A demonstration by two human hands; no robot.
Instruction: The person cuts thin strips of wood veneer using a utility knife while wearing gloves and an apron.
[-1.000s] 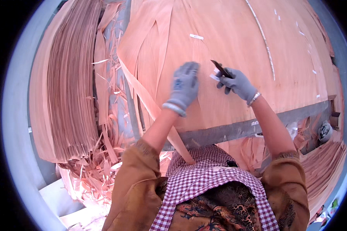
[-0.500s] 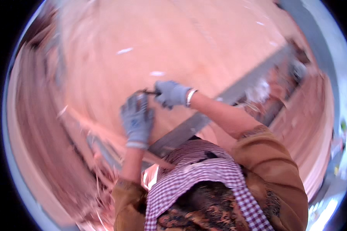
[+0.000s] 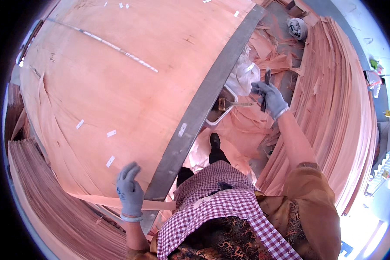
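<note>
My left hand, in a grey glove, is raised with its fingers stretched out and nothing in it. It is by the near left part of a wide pinkish wood veneer sheet, beside a thin veneer strip at the near edge. Off to the right, past the table's grey edge, my gloved right hand is closed round a slim black tool. The glove hides part of the tool, so I cannot tell its kind. Below that hand are a brush and a white-rimmed tray.
Grey metal edging runs along the table's right side. A white plastic bag and torn veneer scraps lie beyond it. Tall veneer stacks stand right and left. Small white tape pieces dot the sheet.
My hands, close together over the sheet before, are now far apart. The right one has moved right with the black tool, off the sheet. The view has turned, showing the tray and brush.
</note>
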